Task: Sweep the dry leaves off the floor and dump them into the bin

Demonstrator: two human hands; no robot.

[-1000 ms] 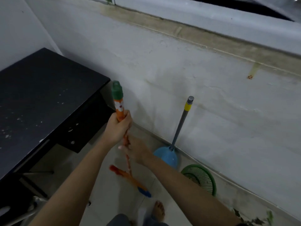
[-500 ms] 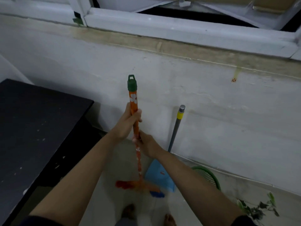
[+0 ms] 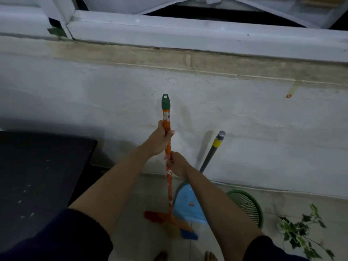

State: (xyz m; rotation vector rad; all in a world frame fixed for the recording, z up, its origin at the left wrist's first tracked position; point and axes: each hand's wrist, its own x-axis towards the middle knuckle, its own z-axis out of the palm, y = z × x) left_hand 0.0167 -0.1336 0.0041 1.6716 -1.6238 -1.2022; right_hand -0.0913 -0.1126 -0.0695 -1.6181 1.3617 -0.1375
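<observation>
You have the broom (image 3: 168, 166) upright in front of you, both hands wrapped round its orange flowered handle: your left hand (image 3: 160, 140) grips high, just below the green cap, and your right hand (image 3: 178, 163) is closed round the shaft just beneath it. The broom head (image 3: 169, 223) sits on the floor (image 3: 131, 232) near your bare feet, blurred, so you cannot tell how its bristles lie. Just beside it on the right lies the blue dustpan (image 3: 188, 206), its grey, yellow-banded handle (image 3: 212, 149) leaning on the white wall (image 3: 263, 138). The green mesh bin (image 3: 248, 206) stands against the foot of the wall, just right of the dustpan. No dry leaves show on the floor in this view; the only foliage is the green plant (image 3: 305, 232) at the lower right, so the leaves are probably outside the picture or hidden by your arms. With both hands bunched near the top, you would likely have little control of the head, and a hard stroke could knock the dustpan, topple its leaning handle, or scatter light leaves past it. Swinging right could tip the bin or snag the plant. The dark tabletop (image 3: 37, 176) at your left crowds that side, so the handle may strike its edge.
</observation>
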